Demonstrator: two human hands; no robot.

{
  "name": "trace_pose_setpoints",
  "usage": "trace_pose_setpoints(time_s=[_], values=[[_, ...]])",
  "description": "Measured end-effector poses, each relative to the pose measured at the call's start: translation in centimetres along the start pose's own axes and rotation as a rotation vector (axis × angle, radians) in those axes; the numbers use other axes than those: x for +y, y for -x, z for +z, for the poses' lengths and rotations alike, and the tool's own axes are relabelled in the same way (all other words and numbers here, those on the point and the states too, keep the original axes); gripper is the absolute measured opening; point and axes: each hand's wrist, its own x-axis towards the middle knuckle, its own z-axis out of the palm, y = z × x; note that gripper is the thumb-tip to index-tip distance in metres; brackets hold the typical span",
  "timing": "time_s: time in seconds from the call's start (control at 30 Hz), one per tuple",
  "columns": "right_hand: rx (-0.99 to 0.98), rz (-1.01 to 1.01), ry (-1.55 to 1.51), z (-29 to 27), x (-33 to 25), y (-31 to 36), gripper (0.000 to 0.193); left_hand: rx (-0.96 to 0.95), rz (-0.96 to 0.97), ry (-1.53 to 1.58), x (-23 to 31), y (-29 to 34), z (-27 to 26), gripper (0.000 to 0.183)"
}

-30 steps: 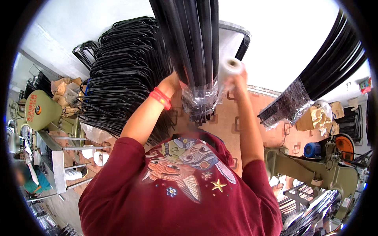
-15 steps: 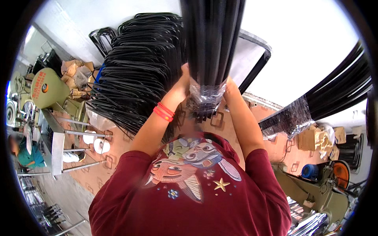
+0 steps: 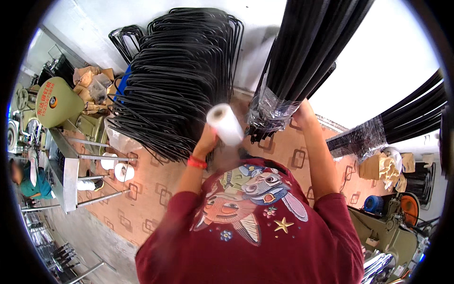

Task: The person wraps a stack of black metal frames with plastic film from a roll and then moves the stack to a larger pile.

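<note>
My left hand [image 3: 206,140] is closed around a white roll of stretch film [image 3: 226,126], its hollow core end facing up. A tall bundle of black metal tubes [image 3: 312,52] stands in front of me, leaning to the right. Clear film [image 3: 272,110] is wound around the bundle's lower part. My right hand [image 3: 305,112] grips the bundle's right side at the film's edge, its fingertips partly hidden behind the tubes. The roll is apart from the bundle, to its left.
A large stack of bent black tube frames [image 3: 175,75] leans by the wall at left. Another film-wrapped bundle [image 3: 364,137] is at right, near cardboard boxes [image 3: 371,168]. Green machines [image 3: 59,102] flank both sides. A person in a green top [image 3: 35,187] is at far left.
The bundle now leans to the right and sits farther right. My left hand has come away from its left side, and the white film roll now shows in it. My right hand stays at the bundle.
</note>
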Motion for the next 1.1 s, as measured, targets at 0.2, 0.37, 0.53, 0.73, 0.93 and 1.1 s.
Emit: trace_pose_setpoints(time_s=[0.2, 0.37, 0.53, 0.73, 0.93, 1.1], values=[[-0.144, -0.161, 0.664, -3.0, 3.7, 9.9, 0.033, -0.290, 0.010, -0.413, 3.4, 5.6, 7.1, 0.065], [-0.237, -0.388, 1.012, 2.1, 7.7, 14.4, 0.079, -0.355, -0.191, -0.143, 1.4, 5.8, 7.6, 0.060], [-0.131, -0.425, 0.846, 0.6, 11.2, 14.3, 0.083, -0.658, 0.082, -0.644, -6.2, 3.9, 4.0, 0.061], [-0.081, -0.431, 0.430, -1.2, 11.8, 16.6, 0.098, -0.472, -0.121, -0.399, -4.7, 3.2, 9.9, 0.036], [-0.019, -0.392, 0.356, 0.0, 11.6, 17.3, 0.079, -0.650, -0.012, -0.757, -3.1, 1.3, 7.1, 0.026], [0.183, -0.374, 0.127, -5.1, 11.3, 20.9, 0.080, 0.088, 0.082, 0.150, 2.6, -9.7, 7.4, 0.028]])
